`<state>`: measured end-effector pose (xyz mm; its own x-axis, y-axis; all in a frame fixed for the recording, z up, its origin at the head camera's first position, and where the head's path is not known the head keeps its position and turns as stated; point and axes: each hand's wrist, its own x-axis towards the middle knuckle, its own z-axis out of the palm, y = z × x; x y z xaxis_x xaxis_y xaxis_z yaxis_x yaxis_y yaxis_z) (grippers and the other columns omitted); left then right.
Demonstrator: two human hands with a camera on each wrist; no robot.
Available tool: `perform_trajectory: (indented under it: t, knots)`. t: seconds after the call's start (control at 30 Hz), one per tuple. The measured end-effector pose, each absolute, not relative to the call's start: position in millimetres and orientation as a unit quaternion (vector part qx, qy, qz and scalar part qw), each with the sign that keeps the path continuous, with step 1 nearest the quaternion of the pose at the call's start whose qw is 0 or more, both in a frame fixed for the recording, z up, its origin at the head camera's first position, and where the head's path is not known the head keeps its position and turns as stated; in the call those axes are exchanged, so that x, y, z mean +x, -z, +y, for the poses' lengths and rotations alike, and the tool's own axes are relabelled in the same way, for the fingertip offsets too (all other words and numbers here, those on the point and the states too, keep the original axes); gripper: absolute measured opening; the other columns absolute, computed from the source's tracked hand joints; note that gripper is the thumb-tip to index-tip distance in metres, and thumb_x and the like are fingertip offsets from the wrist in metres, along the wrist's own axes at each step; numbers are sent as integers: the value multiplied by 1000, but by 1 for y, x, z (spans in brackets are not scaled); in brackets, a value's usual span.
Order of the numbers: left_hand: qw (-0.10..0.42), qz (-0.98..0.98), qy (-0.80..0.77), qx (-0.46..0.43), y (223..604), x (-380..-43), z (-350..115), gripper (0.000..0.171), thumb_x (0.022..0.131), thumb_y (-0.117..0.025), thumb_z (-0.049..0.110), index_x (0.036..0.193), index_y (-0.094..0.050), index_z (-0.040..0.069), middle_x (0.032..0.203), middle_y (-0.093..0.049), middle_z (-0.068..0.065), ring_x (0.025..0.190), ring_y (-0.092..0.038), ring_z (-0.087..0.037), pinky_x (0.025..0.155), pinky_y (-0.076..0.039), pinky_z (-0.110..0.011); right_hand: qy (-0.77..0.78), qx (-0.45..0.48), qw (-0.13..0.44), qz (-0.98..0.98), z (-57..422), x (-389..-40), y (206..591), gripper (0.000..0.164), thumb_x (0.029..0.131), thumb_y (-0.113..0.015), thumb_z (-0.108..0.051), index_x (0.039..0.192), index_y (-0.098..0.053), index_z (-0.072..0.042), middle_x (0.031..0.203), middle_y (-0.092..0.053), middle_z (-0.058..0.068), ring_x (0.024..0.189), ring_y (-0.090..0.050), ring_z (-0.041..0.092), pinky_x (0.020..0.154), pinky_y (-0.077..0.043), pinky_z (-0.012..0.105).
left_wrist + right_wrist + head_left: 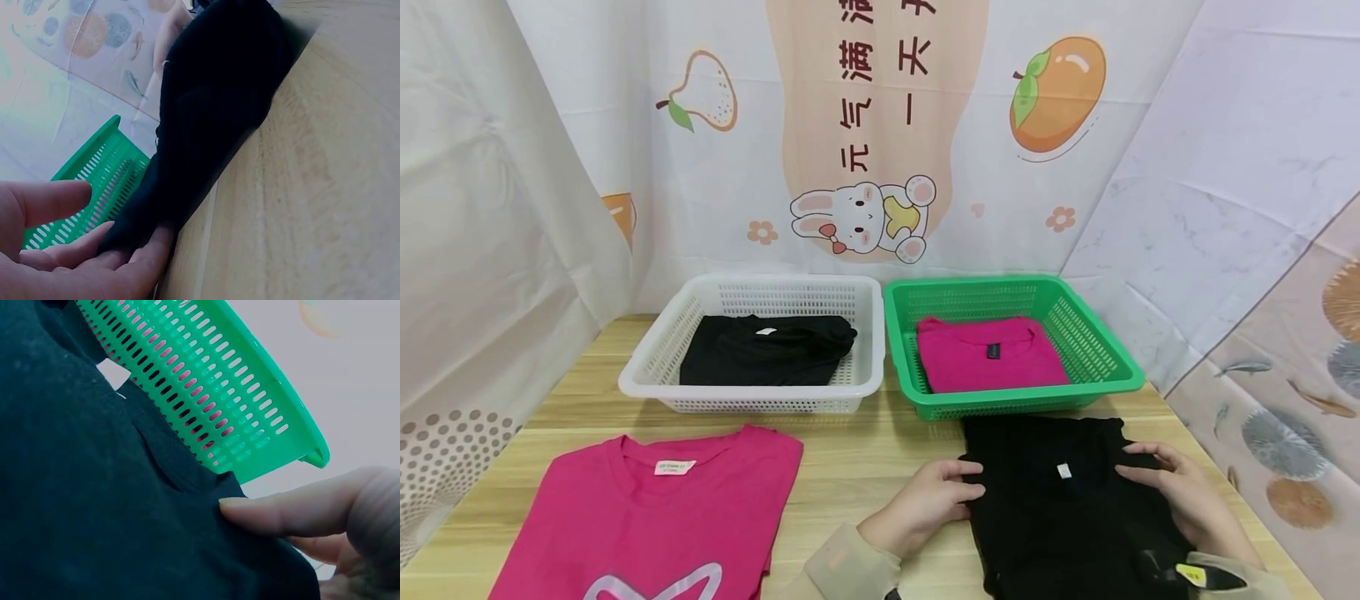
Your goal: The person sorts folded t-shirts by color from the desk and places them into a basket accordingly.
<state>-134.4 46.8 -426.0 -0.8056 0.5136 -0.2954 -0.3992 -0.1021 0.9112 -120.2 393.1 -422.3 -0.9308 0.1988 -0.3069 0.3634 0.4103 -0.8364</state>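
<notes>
The black shirt is pinched at both edges (at five o'clock on the tabletop) by left hand and right hand, kept flat.

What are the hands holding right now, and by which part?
Both hold the black shirt: left hand pinches its left edge, right hand grips its right edge near the shoulder.

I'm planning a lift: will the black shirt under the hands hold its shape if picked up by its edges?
Probably not. The black shirt looks like thin, creased cloth, so it should sag. The left hand and right hand pinch its edges; it likely weighs little.
</notes>
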Motion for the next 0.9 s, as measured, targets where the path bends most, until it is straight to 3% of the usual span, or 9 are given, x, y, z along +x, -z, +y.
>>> perform_trajectory:
  t: [0.1,0.23,0.33,0.43,0.57,0.63,0.73,0.9]
  knots:
    - [296,598,-743,44,425,-133,48,40,92,-60,-2,132,-57,-7,141,-45,-23,102,-63,-19,89,-55,-39,506,153,77,845,393,-120,423,18,94,-69,-27,111,-63,-27,143,-38,21,117,-47,17,79,-46,18]
    - [297,593,-747,48,425,-133,48,44,93,-57,-3,136,-51,-10,142,-39,-29,111,-63,-25,95,-54,-43,491,130,80,858,391,-118,421,21,93,-69,-26,112,-66,-18,123,-50,-5,99,-46,-7,80,-49,20]
    - [303,594,-743,57,424,-132,48,45,95,-54,-4,139,-46,-12,146,-31,-34,121,-59,-31,100,-51,-47,489,109,81,861,389,-116,420,24,94,-68,-25,115,-66,-14,113,-51,-20,101,-45,-9,80,-47,19]
    - [305,591,-744,63,424,-131,48,44,95,-52,-6,139,-47,-11,152,-26,-34,117,-61,-29,98,-52,-45,487,88,78,865,386,-114,420,24,94,-67,-23,115,-65,-11,106,-52,-27,96,-44,-13,79,-45,19]
    - [323,581,-743,67,424,-127,50,40,95,-52,-7,135,-52,-9,135,-53,-21,97,-66,-18,88,-56,-34,482,74,86,869,383,-113,420,25,95,-66,-22,116,-64,-7,107,-54,-23,95,-46,-10,78,-46,20]
    - [336,582,-737,73,423,-125,50,39,95,-52,-6,134,-55,-7,126,-59,-15,91,-64,-13,85,-55,-31,481,72,95,869,381,-114,420,27,95,-66,-22,116,-63,-6,108,-55,-21,95,-47,-9,78,-46,21]
    - [341,586,-730,83,424,-124,49,37,94,-53,-6,131,-57,-6,121,-64,-14,91,-65,-13,86,-55,-32,483,70,103,867,380,-114,419,29,95,-66,-22,117,-62,-5,110,-55,-19,96,-47,-9,80,-46,21]
    - [327,620,-707,95,423,-123,49,35,91,-60,-4,125,-65,0,132,-59,-11,107,-61,-16,93,-53,-34,498,64,126,856,379,-114,420,31,95,-66,-25,120,-61,-6,116,-53,-14,98,-50,-4,81,-48,23]
